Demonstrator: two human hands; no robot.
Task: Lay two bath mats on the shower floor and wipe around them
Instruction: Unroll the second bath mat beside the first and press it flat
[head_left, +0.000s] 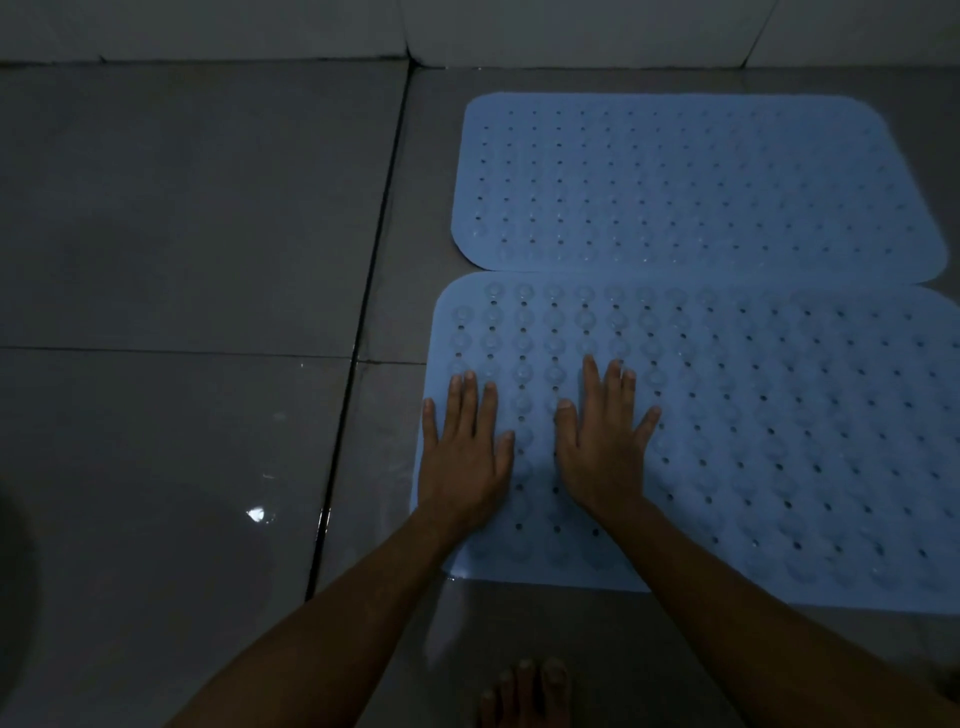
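Two light blue bath mats with rows of small holes lie flat on the grey tiled floor, one behind the other, their long edges touching. The far mat (696, 182) is untouched. On the left end of the near mat (779, 441), my left hand (465, 452) and my right hand (602, 447) press down side by side, palms flat and fingers straight and spread. My left hand's little finger reaches the mat's left edge. No cloth is in view.
Wet, glossy grey floor tiles (182, 312) spread to the left, split by a dark grout line (358, 338). Pale wall tiles (467, 31) run along the top. My bare toes (524, 691) stand just before the near mat.
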